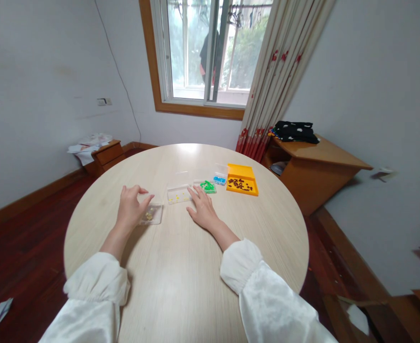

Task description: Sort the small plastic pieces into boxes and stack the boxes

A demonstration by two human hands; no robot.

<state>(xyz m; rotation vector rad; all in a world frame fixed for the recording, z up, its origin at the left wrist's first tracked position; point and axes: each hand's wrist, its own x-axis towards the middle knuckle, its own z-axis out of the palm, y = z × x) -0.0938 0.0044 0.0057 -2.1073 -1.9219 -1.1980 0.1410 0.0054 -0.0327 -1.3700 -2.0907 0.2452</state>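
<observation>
My left hand (pixel 130 206) is over the left side of a small clear plastic box (pixel 157 215) that holds a few gold-coloured bits (pixel 149 216). Its thumb and forefinger are curved with a gap between them; nothing is plainly visible there. With fingers spread, my right hand (pixel 203 207) reaches the right end of a clear box (pixel 176 196) with scattered yellow bits, partly covering it. Just beyond those fingers lie green pieces (pixel 207 186) in another clear box. Farther right are a small box of blue pieces (pixel 219 180) and an open yellow case (pixel 242 170) containing dark brown pieces (pixel 240 184).
Everything sits on a round pale wooden table (pixel 174 281). Behind it are a window (pixel 191 57) and a long curtain (pixel 274 71). A wooden desk (pixel 313 166) with folded black cloth (pixel 295 131) stands at right, and a low cabinet (pixel 108 153) with papers at left.
</observation>
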